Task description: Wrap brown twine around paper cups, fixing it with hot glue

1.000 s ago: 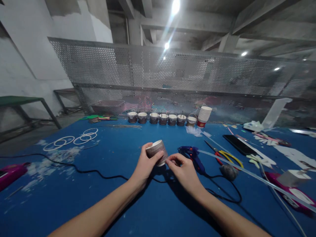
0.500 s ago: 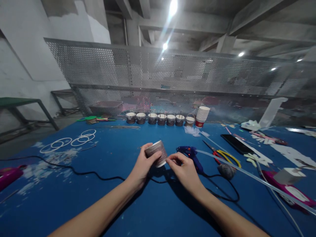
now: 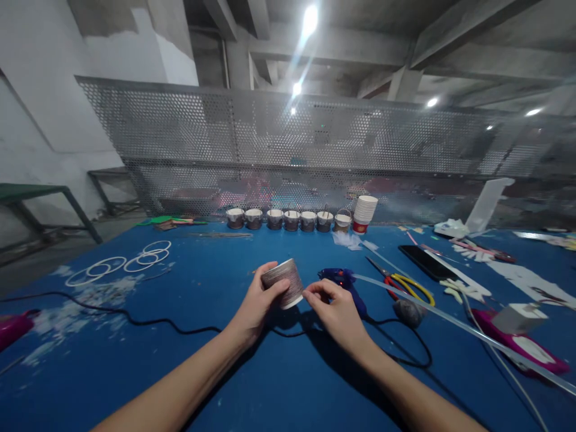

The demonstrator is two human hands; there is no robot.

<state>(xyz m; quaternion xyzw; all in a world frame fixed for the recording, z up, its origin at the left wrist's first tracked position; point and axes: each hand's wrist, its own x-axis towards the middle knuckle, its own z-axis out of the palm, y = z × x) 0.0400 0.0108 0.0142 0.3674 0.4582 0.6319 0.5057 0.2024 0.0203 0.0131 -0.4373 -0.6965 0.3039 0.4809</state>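
My left hand [image 3: 257,301] grips a small paper cup [image 3: 284,282] wrapped in brown, held upside down and tilted above the blue table [image 3: 189,336]. My right hand [image 3: 335,309] is beside the cup's rim, its fingers pinched together against the cup's lower edge; what they hold, if anything, is too small to see. A blue glue gun [image 3: 344,282] lies just behind my right hand, its black cord [image 3: 405,354] looping to the right.
A row of wrapped cups [image 3: 288,219] and a stack of white paper cups [image 3: 363,214] stand by the perforated metal screen. Scissors [image 3: 405,282], a black phone [image 3: 425,262], white rings [image 3: 121,264], glue sticks [image 3: 450,321] and pink tools [image 3: 522,345] lie around.
The view has drifted slightly; both hands keep the same hold on the cup, which has shifted a little toward the right.
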